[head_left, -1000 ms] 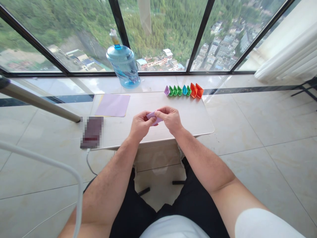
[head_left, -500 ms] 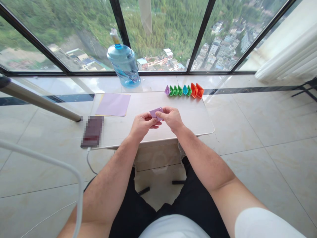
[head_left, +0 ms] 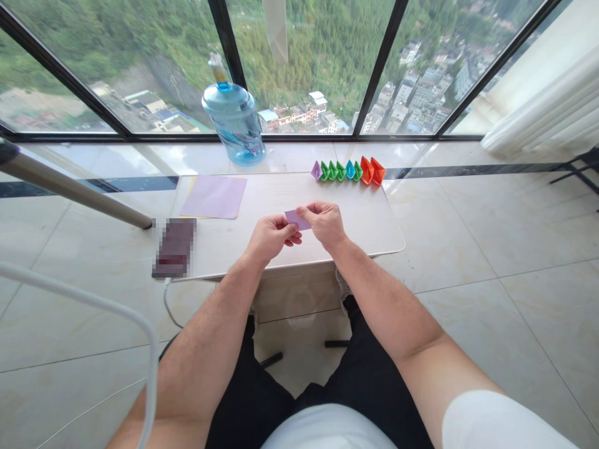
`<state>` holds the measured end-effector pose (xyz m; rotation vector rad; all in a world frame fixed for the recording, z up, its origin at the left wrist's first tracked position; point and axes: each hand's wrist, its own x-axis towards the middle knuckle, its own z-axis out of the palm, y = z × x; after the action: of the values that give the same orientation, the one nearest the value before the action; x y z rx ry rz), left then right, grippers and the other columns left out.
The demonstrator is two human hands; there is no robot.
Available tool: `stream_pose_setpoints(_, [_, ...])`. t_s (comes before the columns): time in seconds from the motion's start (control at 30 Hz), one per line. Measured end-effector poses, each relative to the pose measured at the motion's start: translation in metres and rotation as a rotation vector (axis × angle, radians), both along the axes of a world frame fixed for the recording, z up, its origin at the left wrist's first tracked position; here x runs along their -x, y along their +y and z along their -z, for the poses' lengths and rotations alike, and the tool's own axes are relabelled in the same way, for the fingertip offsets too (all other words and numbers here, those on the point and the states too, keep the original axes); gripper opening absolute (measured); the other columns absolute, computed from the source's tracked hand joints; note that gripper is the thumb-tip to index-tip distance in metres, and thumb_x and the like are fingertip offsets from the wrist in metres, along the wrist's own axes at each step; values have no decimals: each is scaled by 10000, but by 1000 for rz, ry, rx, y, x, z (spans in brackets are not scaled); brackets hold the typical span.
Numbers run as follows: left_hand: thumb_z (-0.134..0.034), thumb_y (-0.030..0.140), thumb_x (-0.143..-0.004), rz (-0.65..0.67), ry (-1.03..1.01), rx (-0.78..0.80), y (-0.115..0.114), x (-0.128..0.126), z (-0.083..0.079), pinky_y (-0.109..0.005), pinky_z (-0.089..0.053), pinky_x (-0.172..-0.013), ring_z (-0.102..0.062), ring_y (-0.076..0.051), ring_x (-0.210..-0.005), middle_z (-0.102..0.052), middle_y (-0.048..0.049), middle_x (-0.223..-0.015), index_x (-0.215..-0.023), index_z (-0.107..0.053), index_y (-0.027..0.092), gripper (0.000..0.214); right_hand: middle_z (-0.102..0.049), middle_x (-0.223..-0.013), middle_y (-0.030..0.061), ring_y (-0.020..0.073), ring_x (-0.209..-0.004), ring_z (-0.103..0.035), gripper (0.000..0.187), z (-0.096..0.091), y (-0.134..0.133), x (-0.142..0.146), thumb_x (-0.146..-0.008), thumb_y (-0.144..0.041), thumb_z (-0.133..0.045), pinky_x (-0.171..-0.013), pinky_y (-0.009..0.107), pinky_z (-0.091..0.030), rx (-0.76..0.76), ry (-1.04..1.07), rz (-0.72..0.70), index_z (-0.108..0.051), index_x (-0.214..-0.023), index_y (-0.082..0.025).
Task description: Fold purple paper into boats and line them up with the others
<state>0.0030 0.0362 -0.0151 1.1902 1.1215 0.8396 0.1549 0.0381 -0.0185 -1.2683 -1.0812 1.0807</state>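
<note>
Nearest you, both hands are at the small purple paper (head_left: 296,218), held over the near part of the counter (head_left: 360,232). Your left hand (head_left: 270,238) has its fingers pinched on the paper's lower edge; your right hand (head_left: 324,222) clamps its right end, thumb on top. This looks like a folding step, partway through; which crease is too small to tell. The next move seems to call for matched edges and a firm press. Further off, purple sheets (head_left: 215,196) lie left, folded shapes (head_left: 349,169) stand in a row right, and the bottle (head_left: 234,125) sits beyond.
</note>
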Motion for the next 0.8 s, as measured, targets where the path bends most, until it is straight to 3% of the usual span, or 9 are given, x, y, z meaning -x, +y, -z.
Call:
stream_pose_setpoints(0.27, [-799,381,-691,-26,-38,23,0,2,1,-267,-510,-556,-698,-178,-582,-721,-69,-666,-787,-702,123,291,-618,-625,-5,119,-600,-536,376,2,2,-1,-793,-538,-702,-554,253,-422,-60,-41,-16,-698,-678,-181])
stream_pose_setpoints(0.47, [-821,430,-702,-119,-105,-23,5,4,5,-238,-506,-544,-706,-166,-635,-739,-77,-755,-860,-719,120,362,-718,-739,17,140,-672,-630,335,-3,1,-4,-734,-460,-768,-632,269,-523,-16,42,-44,-755,-903,-171])
stream_pose_setpoints(0.8, [-830,416,-688,-172,-111,-40,4,3,2,-214,-499,-531,-697,-152,-675,-742,-70,-844,-917,-739,139,371,-740,-721,14,167,-694,-679,240,2,3,-4,-720,-391,-776,-668,299,-565,-32,16,-38,-760,-842,-185])
